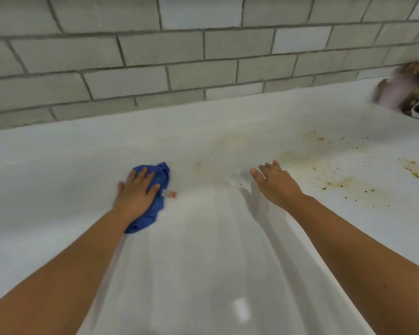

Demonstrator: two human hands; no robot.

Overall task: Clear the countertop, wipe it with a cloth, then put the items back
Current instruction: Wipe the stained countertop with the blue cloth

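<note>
The left forearm and right forearm reached in from the near edge over the white desk. A wide stretch of desk separated the two grips. Beyond both, the desk ended at the tiled wall. Brown stains spread right of the right grip. Far beyond them, blurred items were cut off by the frame. The left grip lay flat with straight, spread fingers, pressing the blue cloth onto the desk and hiding much of it. The right grip was released, fingers loosely extended, holding nothing. Whether it touched the desk could not be told.
</note>
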